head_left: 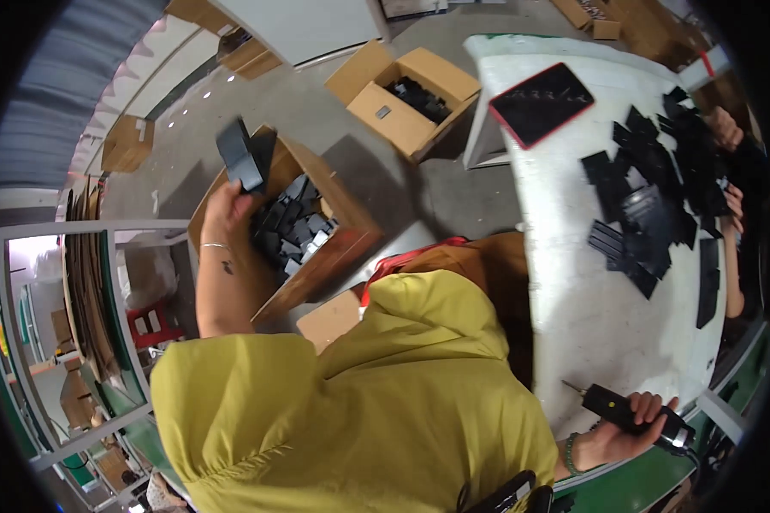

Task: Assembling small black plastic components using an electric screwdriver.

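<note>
While my view bends hard at the rim, I can make out storage racks with flat cardboard sheets at far left. Next comes my left hand, fingers clenched around a flat black plastic part, lifted just above an open cardboard box on the floor. That box is full of similar dark, angular pieces lying in a loose heap. Beyond it stands a second open cardboard box with more black pieces inside. My yellow shirt fills the lower middle and hides whatever is below it. To the right, a white table carries a scatter of matte black parts and a red-edged black tray. Another person's hands rest at its far edge. Lower right, my right hand grips a black handheld tool with a thin metal tip, near the table's edge.
</note>
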Available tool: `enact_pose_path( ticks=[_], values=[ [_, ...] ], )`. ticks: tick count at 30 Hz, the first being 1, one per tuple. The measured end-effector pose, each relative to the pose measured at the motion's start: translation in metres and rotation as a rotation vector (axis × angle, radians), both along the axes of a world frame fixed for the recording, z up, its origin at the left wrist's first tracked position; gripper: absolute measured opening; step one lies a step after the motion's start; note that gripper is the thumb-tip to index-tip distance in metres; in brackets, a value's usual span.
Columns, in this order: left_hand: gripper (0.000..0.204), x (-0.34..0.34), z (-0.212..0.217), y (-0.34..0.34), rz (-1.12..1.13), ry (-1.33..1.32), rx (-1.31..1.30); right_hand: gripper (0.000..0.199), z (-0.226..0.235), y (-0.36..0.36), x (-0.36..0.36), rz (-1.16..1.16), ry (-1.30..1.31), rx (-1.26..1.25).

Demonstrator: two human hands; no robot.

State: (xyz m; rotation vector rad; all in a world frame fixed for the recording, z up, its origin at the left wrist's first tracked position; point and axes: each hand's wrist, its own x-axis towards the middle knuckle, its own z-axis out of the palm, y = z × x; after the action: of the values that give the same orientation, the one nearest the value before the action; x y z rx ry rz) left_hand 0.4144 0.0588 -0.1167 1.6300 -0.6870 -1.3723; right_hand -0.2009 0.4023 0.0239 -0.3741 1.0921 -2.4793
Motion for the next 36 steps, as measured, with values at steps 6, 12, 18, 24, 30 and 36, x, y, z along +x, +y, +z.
enact_pose_path(
  ticks=[6,12,18,24,30,36],
  values=[
    [0.062,-0.057,-0.083,-0.014,0.147,-0.278,0.119,0.038,0.037,-0.016,0.03,-0.172,0.092,0.112],
    [0.046,-0.245,0.05,-0.135,-0.227,-0.081,-0.491,0.041,0.063,-0.059,0.037,-0.232,0.129,0.284],
    [0.023,-0.488,0.172,-0.084,-1.271,0.121,-0.877,0.039,0.083,-0.043,0.055,-0.443,0.289,0.329],
    [0.015,-0.677,0.167,0.009,-1.697,0.206,-1.728,0.037,0.083,-0.023,0.06,-0.569,0.238,0.365],
    [0.054,-0.806,0.117,0.066,-1.829,-0.304,-1.761,0.039,0.081,0.002,0.059,-0.659,0.289,0.27],
    [0.077,-0.845,0.116,0.078,-2.196,-0.593,-1.579,0.042,0.074,0.04,0.053,-0.667,0.277,0.232]
  ],
)
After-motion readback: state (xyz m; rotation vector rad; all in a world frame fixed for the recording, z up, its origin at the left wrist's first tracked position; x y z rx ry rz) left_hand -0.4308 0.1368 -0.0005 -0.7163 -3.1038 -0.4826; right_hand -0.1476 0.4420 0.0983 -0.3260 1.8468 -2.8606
